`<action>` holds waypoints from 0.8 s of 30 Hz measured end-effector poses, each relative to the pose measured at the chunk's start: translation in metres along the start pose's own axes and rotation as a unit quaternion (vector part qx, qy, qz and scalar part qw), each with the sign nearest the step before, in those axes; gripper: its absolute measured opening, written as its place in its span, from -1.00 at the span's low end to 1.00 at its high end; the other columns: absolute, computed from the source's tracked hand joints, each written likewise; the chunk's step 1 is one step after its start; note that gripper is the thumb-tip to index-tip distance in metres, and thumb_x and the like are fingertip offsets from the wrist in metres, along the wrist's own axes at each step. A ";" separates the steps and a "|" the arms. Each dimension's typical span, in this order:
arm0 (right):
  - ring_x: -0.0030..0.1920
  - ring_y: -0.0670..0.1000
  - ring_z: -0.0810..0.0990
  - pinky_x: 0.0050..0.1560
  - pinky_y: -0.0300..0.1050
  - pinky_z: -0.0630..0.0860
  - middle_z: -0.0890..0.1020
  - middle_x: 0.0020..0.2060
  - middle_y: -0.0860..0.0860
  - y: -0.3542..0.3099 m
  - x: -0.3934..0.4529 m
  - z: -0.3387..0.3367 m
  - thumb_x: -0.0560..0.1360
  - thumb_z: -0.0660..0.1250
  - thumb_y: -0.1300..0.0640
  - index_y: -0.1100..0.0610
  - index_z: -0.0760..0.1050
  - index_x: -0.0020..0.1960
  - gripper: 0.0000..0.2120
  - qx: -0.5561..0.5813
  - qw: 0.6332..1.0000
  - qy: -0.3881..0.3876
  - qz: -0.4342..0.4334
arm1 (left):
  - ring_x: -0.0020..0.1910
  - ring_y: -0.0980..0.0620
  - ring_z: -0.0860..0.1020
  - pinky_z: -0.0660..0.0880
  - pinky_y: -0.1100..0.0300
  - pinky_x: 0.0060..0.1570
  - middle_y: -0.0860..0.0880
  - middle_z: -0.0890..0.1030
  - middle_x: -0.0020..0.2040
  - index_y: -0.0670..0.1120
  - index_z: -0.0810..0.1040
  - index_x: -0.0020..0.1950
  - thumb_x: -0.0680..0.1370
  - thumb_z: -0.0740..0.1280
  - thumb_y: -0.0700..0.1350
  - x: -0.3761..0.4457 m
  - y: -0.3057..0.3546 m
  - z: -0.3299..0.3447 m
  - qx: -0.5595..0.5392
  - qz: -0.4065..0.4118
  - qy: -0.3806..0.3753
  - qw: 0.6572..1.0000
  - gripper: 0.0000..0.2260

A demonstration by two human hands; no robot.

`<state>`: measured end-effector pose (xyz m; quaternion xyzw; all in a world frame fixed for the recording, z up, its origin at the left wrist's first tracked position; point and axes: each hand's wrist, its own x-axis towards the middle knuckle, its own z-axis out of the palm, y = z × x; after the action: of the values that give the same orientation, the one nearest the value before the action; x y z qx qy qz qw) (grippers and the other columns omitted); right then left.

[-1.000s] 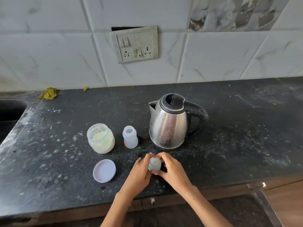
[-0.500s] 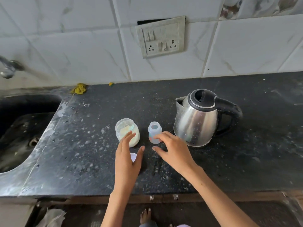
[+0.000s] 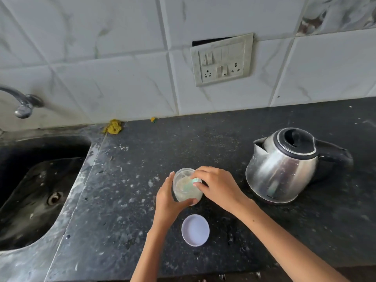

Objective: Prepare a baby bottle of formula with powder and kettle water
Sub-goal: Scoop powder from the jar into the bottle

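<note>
Near the front edge of the desk (image 3: 203, 139), about midway along it, the left hand (image 3: 166, 202) wraps the side of the clear powder jar (image 3: 186, 190), thumb across its near wall. The right hand (image 3: 218, 186) reaches over the jar's open mouth, its fingers pinching a small pale-green scoop (image 3: 194, 181) that dips into the powder. Just in front of the jar, closer to the front edge, the white jar lid (image 3: 195, 230) lies flat. The baby bottle cannot be made out; it may be hidden behind the right hand. Toward the right edge stands the steel kettle (image 3: 284, 165), lid closed, handle pointing right. Left of the desk sits the sink (image 3: 40, 180), with a tap (image 3: 22, 102) above it. A switch panel (image 3: 222, 60) hangs on the tiled wall.
</note>
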<state>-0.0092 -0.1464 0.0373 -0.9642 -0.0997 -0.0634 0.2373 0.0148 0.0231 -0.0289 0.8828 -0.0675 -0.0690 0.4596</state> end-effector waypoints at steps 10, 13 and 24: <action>-0.27 0.05 0.42 -0.27 -0.11 0.49 0.42 -0.17 0.03 -0.015 0.020 -0.003 0.56 0.26 0.21 0.09 0.61 0.09 -0.81 -0.186 0.968 -0.165 0.032 | 0.07 0.14 0.59 0.56 0.20 0.01 0.09 0.59 0.13 0.00 0.41 0.32 0.12 0.65 0.02 0.009 -0.005 0.001 -0.033 0.069 -0.023 0.997 -0.18; -0.37 -0.01 0.17 -0.46 -0.22 0.12 0.43 -0.15 0.06 -0.027 0.020 -0.009 0.52 0.24 0.37 0.18 0.57 0.08 -0.78 -0.266 0.937 -0.227 -0.004 | 0.11 0.04 0.58 0.55 0.08 0.07 0.04 0.58 0.17 -0.06 0.37 0.36 0.13 0.65 -0.02 0.008 -0.006 0.005 -0.014 0.089 -0.035 0.995 -0.14; -0.07 0.11 0.55 -0.25 -0.06 0.41 0.59 -0.14 0.12 -0.009 0.021 -0.009 0.44 0.24 0.46 0.24 0.56 -0.02 -0.78 -0.258 0.940 -0.205 -0.083 | 0.28 0.06 0.51 0.50 -0.03 0.20 0.09 0.53 0.30 0.05 0.37 0.41 0.17 0.62 0.01 0.007 -0.009 0.008 -0.021 0.126 -0.013 0.992 -0.16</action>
<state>0.0081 -0.1393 0.0523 -0.9727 -0.2064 0.0928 -0.0511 0.0204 0.0205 -0.0409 0.8568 -0.1825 -0.0236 0.4818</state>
